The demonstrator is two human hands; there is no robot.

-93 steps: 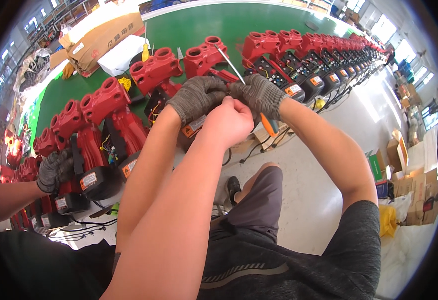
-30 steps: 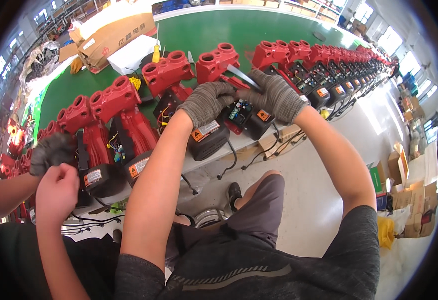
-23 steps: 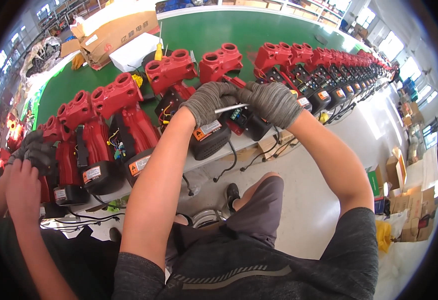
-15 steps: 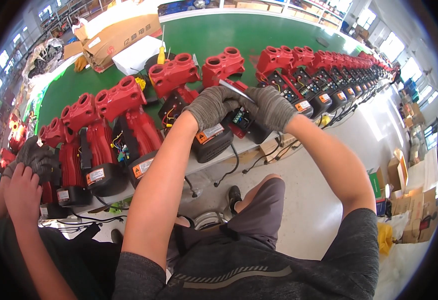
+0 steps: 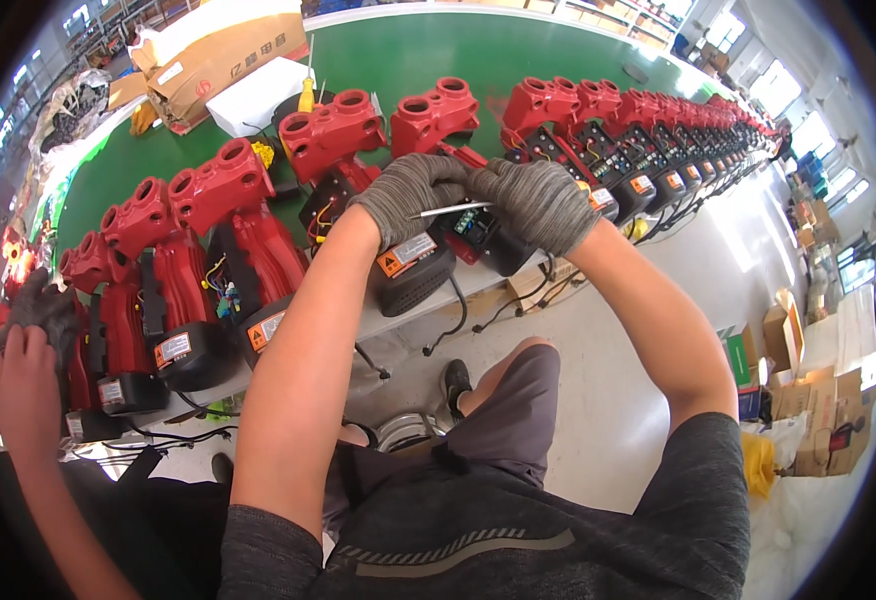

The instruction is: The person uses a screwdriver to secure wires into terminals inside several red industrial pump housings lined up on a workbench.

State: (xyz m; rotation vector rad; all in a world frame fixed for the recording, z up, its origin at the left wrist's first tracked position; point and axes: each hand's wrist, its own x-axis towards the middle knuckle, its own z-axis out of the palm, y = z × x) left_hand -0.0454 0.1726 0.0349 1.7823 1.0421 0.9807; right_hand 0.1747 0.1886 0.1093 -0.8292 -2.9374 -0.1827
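Observation:
Both my gloved hands meet over an opened red and black machine unit (image 5: 434, 112) in the row. My right hand (image 5: 546, 205) is closed around a slim silver tool (image 5: 453, 209), whose thin shaft points left, its other end hidden in the glove. My left hand (image 5: 413, 195) has its fingers curled in against the right fingertips; what they pinch, if anything, is hidden. Below the hands a green circuit board (image 5: 474, 226) shows in the open housing. A black end cover (image 5: 413, 272) with an orange and white label sits under my left wrist.
Similar red units (image 5: 238, 190) line the green-topped table (image 5: 438, 50) on both sides, black cables (image 5: 448, 330) hanging from its edge. A yellow-handled screwdriver (image 5: 307, 95) stands near a cardboard box (image 5: 220, 65). At far left, a co-worker's gloved hand (image 5: 46, 315) touches another unit.
The silver tool has swung from slanting up and left to lying nearly level, its tip now by my left wrist. The view has shifted slightly, and both hands stay close together.

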